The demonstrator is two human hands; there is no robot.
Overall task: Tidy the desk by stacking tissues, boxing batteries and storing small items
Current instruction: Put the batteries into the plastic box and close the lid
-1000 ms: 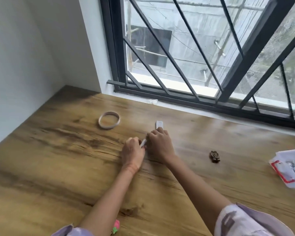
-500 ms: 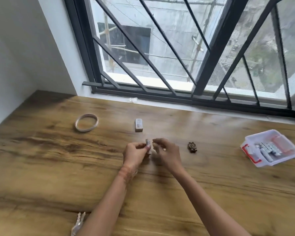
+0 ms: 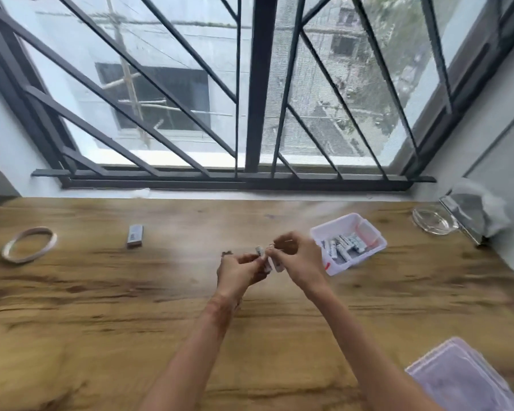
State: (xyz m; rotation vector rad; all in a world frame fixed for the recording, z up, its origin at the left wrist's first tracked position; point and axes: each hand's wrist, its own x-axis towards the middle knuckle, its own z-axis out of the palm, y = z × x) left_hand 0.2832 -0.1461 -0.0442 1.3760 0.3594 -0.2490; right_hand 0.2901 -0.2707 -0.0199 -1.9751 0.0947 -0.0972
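I sit at a wood-grain desk (image 3: 101,321) built wall to wall into a white-walled window nook of what looks like a home, with a dark barred window (image 3: 255,114) facing neighbouring concrete buildings and household odds like a glass dish (image 3: 433,222) and a tape roll (image 3: 21,259) lying about.

Matt grained wood desk (image 3: 101,307), translucent plastic box (image 3: 377,234), clear glass dish (image 3: 433,222), dark metal bars (image 3: 254,84).
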